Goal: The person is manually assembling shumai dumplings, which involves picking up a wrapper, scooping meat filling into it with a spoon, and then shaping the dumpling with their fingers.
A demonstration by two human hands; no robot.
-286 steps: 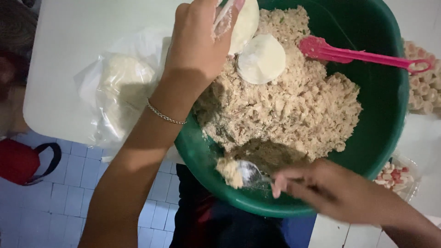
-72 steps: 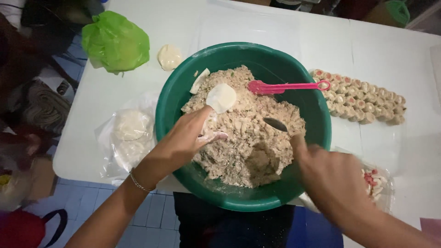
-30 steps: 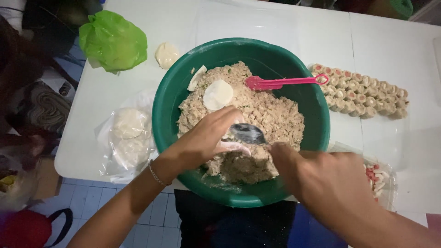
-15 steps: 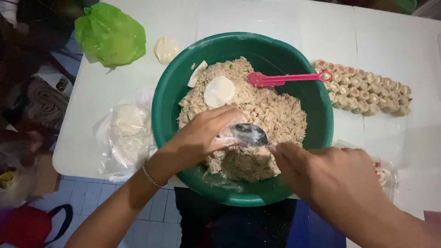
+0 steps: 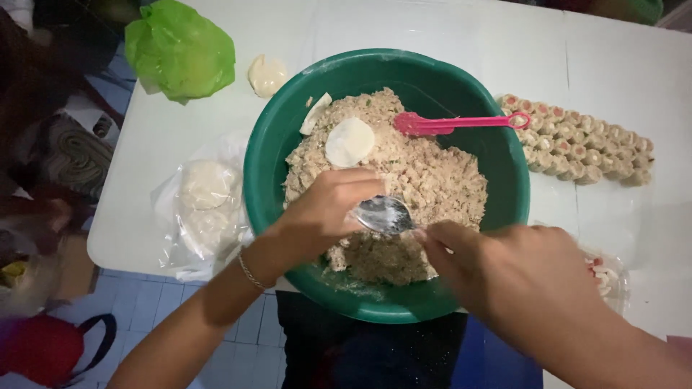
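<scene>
Fingers (image 5: 440,241) of the right hand (image 5: 515,277) are pinched together on the handle of a metal spoon (image 5: 383,214), whose bowl points away from them toward the left hand (image 5: 328,212). Those left fingers are curled together around something pale against the spoon's bowl; what exactly sits under them cannot be told. Both sets of fingers meet over the near half of a heap of crumbly beige filling (image 5: 404,180), which lies directly beneath and beyond them inside a wide green basin (image 5: 268,155).

Just past the left fingers, on top of the filling, rests a round white wrapper (image 5: 349,141), and a second wrapper piece (image 5: 315,114) leans against the basin wall a little further off. Beyond the right fingers, a pink plastic spoon (image 5: 461,123) lies across the far side of the filling, its handle reaching the rim.

Outside the basin, off to the side of the left wrist, a clear bag of wrappers (image 5: 204,205) sits on the white table (image 5: 447,32). Further beyond are a lump of pale dough (image 5: 266,74) and a crumpled green plastic bag (image 5: 180,49). Beyond the right hand, rows of filled dumplings (image 5: 587,148) stand side by side.
</scene>
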